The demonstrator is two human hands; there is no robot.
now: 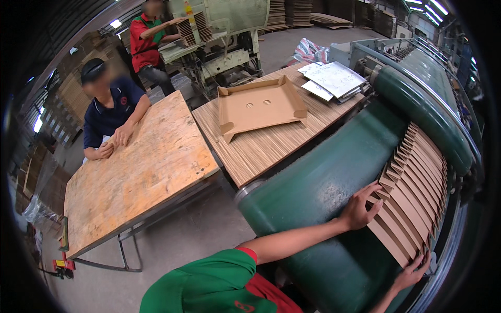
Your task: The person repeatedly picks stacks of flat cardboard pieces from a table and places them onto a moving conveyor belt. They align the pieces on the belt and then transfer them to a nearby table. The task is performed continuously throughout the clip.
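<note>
A row of overlapping folded brown cardboard pieces [417,182] lies slantwise on the green conveyor belt [313,177]. My left hand [361,207] grips the left ends of the nearest pieces, its fingers bent over their edge and its thumb toward me. At the opposite end, my right hand [412,274] holds the right edge of the same near pieces; part of its grip is hidden. Farther back, the row runs up under a large green roller [425,115].
A wood-grain table [250,156] beside the belt carries an open cardboard tray [263,107] and white sheets [334,81]. A person in dark blue leans on a worn wooden table [141,172] at left. Behind, another person in red handles cardboard at a machine [224,65].
</note>
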